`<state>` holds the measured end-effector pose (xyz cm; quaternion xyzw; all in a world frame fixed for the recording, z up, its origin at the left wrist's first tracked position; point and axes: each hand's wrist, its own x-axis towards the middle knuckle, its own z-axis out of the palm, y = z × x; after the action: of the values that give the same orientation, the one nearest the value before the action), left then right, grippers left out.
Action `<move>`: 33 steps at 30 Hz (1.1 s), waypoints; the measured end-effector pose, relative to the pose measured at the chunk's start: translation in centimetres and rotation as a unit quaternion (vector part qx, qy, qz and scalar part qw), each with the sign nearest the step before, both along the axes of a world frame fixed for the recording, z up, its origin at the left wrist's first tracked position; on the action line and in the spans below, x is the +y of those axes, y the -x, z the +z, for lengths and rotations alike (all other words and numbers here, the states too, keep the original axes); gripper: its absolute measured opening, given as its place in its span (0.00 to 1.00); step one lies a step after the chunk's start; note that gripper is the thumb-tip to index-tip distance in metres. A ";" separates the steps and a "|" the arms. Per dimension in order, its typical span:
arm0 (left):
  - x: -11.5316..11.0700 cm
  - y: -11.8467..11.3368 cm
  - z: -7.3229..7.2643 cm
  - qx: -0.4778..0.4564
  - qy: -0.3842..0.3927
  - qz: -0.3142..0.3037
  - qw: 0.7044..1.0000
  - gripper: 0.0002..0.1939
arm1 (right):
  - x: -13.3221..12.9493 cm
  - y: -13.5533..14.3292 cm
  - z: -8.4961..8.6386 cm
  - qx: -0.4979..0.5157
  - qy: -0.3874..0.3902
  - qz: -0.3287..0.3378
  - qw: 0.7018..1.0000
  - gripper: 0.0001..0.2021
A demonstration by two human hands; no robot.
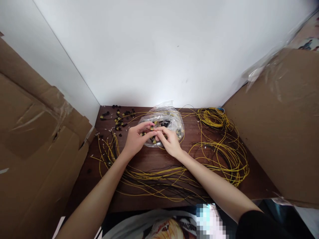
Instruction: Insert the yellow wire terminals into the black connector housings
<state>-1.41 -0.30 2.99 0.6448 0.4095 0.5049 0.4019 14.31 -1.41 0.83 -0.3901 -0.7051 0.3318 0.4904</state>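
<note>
Since both of my hands are meeting right over the clear plastic bag [178,121], most of the detail is hiding under my own fingers; from what I can see, my left hand [134,139] is nearly closed, with thumb and index seeming to pinch a small yellow-and-black piece [152,128] just above the bag; my right hand [171,142] has its fingertips narrowed and touching the left ones, but can't tell if they're gripping anything.

Main worry is that piece slipping, because it's tiny and only the fingertips have it; it'd drop onto the bag among the similar bits and be a pain to pick out; a snag is the other one, since thin yellow wires pass close to my fingers and my forearms reach over the long cable bundle [159,173] on the near side of the bag, so a sleeve or wrist could drag it.

Pose-wise, both arms come in from the near side, angled inward, wrists low; loose black pieces [118,122] lie left of the bag, the yellow coil [211,118] right of it.
</note>
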 end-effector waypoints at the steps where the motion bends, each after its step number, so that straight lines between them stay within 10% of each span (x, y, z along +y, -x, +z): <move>1: 0.0 0.1 0.2 -0.016 0.001 0.013 1.000 0.16 | -0.1 0.0 0.0 -0.017 -0.007 0.003 1.000 0.12; 10: 0.9 1.5 1.2 -0.108 -0.004 0.093 0.990 0.15 | 0.4 -0.1 1.7 -0.173 -0.066 0.072 0.980 0.13; 18: 2.0 3.9 1.3 -0.067 -0.050 0.170 0.982 0.17 | 2.1 -6.5 9.7 -0.159 -0.041 0.074 0.984 0.10; 26: 3.2 6.9 1.2 -0.013 -0.082 0.350 0.933 0.17 | -0.1 -15.4 17.6 -0.197 -0.110 -0.201 0.953 0.11; 33: 3.0 9.1 1.1 0.249 -0.099 0.436 0.859 0.15 | -1.6 -21.9 19.0 -0.276 -0.154 -0.384 0.867 0.20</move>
<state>-10.47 2.74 4.11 0.5412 0.6828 0.4890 -0.0403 36.23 -3.05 19.80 -0.6256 -0.6483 -0.1170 0.4179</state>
